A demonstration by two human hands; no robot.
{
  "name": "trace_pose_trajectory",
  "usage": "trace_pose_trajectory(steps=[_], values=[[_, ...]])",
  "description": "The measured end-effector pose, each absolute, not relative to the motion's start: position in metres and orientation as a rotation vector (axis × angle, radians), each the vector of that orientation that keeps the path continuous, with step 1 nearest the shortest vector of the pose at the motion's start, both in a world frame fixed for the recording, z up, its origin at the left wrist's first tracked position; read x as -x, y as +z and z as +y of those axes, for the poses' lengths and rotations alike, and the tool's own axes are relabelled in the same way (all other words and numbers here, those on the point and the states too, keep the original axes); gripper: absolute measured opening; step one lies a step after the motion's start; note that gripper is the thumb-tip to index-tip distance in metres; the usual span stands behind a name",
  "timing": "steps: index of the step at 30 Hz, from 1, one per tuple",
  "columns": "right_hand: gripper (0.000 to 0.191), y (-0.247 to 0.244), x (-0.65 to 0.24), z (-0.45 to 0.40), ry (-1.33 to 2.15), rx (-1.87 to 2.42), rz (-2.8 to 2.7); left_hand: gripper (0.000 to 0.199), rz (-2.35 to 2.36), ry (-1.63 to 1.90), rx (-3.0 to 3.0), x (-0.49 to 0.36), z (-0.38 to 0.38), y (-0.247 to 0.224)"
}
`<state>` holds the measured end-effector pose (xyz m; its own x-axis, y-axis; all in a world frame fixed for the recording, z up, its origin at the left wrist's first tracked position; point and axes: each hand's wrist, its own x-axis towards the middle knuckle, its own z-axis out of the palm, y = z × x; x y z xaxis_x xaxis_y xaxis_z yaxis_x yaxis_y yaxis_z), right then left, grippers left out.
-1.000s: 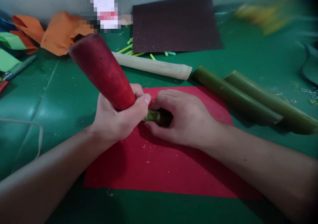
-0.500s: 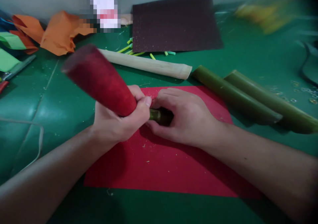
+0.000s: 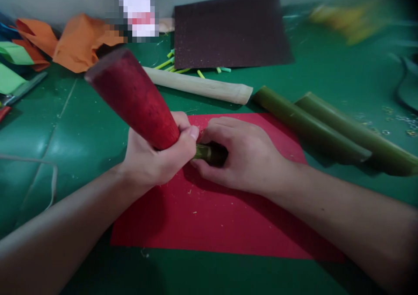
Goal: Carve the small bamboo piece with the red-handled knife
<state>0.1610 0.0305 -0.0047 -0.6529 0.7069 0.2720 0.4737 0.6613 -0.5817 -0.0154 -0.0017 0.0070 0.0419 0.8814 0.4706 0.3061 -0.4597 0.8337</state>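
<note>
My left hand is wrapped round a thick red handle, which looks wooden and widens toward its dark upper end. It leans up and to the left; whatever sits at its lower end is hidden behind my fingers. My right hand grips a short green bamboo piece, with fingers over the far side and thumb on the near side. Both hands are close together above a red sheet dotted with small pale shavings.
Two green half-round bamboo lengths lie to the right, near scattered small rings. A pale peeled bamboo strip and a dark brown sheet lie behind. Orange paper is at back left, on the green table surface.
The upper end of the red handle has swung slightly right and up, with a small shift of my left wrist. My right hand stays in place on the bamboo.
</note>
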Motion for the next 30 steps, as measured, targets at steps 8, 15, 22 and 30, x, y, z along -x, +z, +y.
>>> trace_pose_trajectory(steps=[8, 15, 22, 30], values=[[0.015, -0.0044, -0.1614, 0.0300, 0.622, 0.901, -2.393, 0.033, 1.194, 1.431, -1.811, 0.0143, -0.0037, 0.0051], [0.015, -0.0038, -0.1603, 0.0280, 0.599, 0.916, -2.401, 0.027, 1.352, 1.622, -1.735, 0.0131, -0.0005, 0.0024], [0.017, -0.0039, -0.1603, 0.0277, 0.636, 0.934, -2.398, 0.036, 1.268, 1.523, -1.673, 0.0144, -0.0023, 0.0026], [0.016, -0.0037, -0.1606, 0.0282, 0.649, 0.929, -2.395, 0.035, 1.186, 1.406, -1.770, 0.0151, -0.0011, 0.0060]])
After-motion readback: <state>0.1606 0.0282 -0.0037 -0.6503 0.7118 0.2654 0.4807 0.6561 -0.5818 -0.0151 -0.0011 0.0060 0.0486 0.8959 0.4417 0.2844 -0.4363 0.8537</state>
